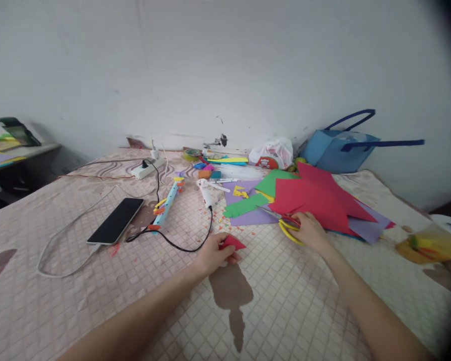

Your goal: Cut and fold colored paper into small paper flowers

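Between the fingers of my left hand (pixel 216 253) is a small red paper piece (pixel 234 242) with a pointed tip, held just over the tablecloth. My right hand (pixel 307 229) is closed on a pair of scissors (pixel 287 231) with yellow and red handles. Their blades point left over a purple sheet (pixel 253 216) and a green paper piece (pixel 246 205). Right behind that hand lies a large red paper sheet (pixel 315 198) with jagged cut edges. Coloured paper scraps are scattered around the purple sheet.
A white glue gun (pixel 205 194) with a black cord lies centre. To its left are a blue strip with coloured pieces (pixel 167 204), a phone (pixel 116 220) on a cable, and a power strip (pixel 148 168). A plastic bag (pixel 271 154) and blue bag (pixel 338 150) stand behind.
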Motion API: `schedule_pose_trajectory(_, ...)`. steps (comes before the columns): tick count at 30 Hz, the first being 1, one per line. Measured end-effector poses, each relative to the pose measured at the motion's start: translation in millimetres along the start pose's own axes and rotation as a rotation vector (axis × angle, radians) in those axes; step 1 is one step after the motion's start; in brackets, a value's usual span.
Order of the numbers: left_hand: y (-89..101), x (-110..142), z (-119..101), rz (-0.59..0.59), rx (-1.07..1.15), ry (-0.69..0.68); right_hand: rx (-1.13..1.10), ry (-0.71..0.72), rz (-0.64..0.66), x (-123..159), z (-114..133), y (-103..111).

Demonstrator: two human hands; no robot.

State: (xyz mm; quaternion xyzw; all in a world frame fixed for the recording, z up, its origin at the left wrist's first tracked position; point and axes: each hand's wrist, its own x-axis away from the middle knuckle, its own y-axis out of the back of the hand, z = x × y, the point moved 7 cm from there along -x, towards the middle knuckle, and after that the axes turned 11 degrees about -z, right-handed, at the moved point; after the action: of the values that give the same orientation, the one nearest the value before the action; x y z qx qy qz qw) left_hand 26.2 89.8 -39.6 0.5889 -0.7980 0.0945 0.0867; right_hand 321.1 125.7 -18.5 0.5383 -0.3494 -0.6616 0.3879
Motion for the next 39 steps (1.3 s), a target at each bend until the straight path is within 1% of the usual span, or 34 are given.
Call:
schedule_pose_trajectory(3,3.9,0,-2,0.001,0.049,0.004,-0.022,-0.015,0.027,-1,-4,3)
schedule_pose_trajectory(5,3.2,1,-4,0.013,0.063,0.004,-0.067,-0.027,-0.001,-2,0,13)
schedule_pose_trajectory(8,1.4,1,-8,0.011,0.085,-0.01,-0.227,-0.049,-0.14,1,23,40)
schedule_pose_trajectory(9,0.8,1,-8,0.01,0.093,-0.01,-0.338,-0.053,-0.148,5,36,45)
schedule_pose_trajectory(10,0.5,1,-7,0.007,0.102,-0.01,-0.472,-0.065,-0.108,10,51,47)
schedule_pose_trajectory(11,0.5,0,-6,0.003,0.112,-0.008,-0.613,-0.087,-0.029,17,69,44)
schedule_pose_trajectory(13,0.6,-1,-3,-0.003,0.134,-0.003,-0.863,-0.091,0.207,36,109,33)
schedule_pose_trajectory(14,0.3,-1,-2,0.0,0.139,-0.004,-0.943,-0.06,0.336,47,129,27)
schedule_pose_trajectory(15,-0.3,-1,-1,0.008,0.14,-0.005,-1.001,-0.035,0.422,57,145,22)
schedule_pose_trajectory(16,-1.2,-1,0,0.018,0.139,-0.006,-1.046,-0.029,0.465,65,156,19)
schedule_pose_trajectory(17,-2.0,0,0,0.026,0.138,-0.005,-1.068,-0.046,0.472,70,162,16)
schedule_pose_trajectory(20,-1.0,2,-3,0.003,0.149,-0.005,-1.102,-0.135,0.451,76,161,8)
schedule_pose_trajectory(23,1.9,3,-7,-0.04,0.144,-0.022,-1.132,-0.183,0.484,76,157,4)
schedule_pose_trajectory(25,0.1,3,-8,-0.012,0.104,-0.03,-1.148,-0.175,0.484,75,157,4)
schedule_pose_trajectory(27,-3.5,3,-6,0.044,0.057,-0.017,-1.171,-0.163,0.464,73,158,6)
schedule_pose_trajectory(29,-4.3,2,-4,0.066,0.046,0.006,-1.195,-0.184,0.461,73,158,4)
schedule_pose_trajectory(33,2.8,0,-3,-0.001,0.112,0.035,-1.218,-0.278,0.493,74,153,-5)
schedule_pose_trajectory(39,2.6,1,-7,0.011,0.077,0.027,-1.211,-0.242,0.564,77,154,-5)
